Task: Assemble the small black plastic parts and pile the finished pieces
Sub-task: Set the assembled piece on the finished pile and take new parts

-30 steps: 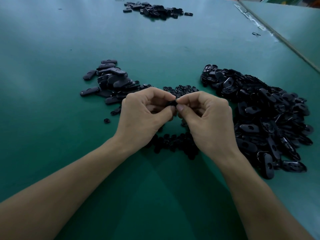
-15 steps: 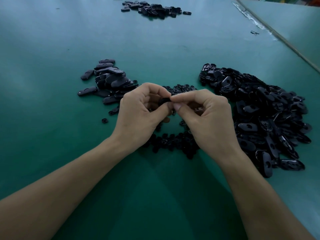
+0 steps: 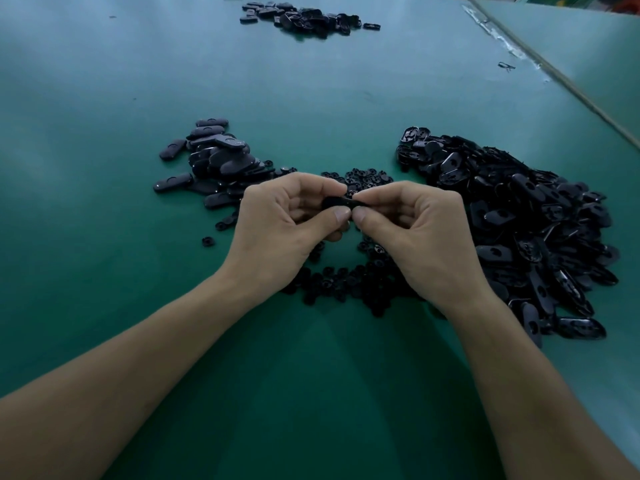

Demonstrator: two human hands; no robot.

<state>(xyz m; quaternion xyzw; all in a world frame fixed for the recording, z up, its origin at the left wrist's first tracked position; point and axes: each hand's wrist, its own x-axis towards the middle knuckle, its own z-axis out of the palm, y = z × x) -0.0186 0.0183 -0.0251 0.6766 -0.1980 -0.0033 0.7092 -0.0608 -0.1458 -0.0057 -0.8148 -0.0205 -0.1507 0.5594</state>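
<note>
While the black part (image 3: 341, 203) sat long-axis left-to-right above the worktop (image 3: 104, 237), the left hand (image 3: 277, 230) pinched one end and the right hand (image 3: 415, 230) the other; finished pile (image 3: 221, 157) lay beyond-left, nearer the left hand.

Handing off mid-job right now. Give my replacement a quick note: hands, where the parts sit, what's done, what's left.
Left hand and right hand both pinch one black oval part above the green table.
Left pile: closed ovals, probably finished pieces.
Right heap: open oval shells, unassembled, far larger.
Under the hands: small round pieces.
Far pile: more black parts, type unclear.
Done: the modest left pile. Left: finish the held part, add it to the left pile, then work through the right heap.
</note>
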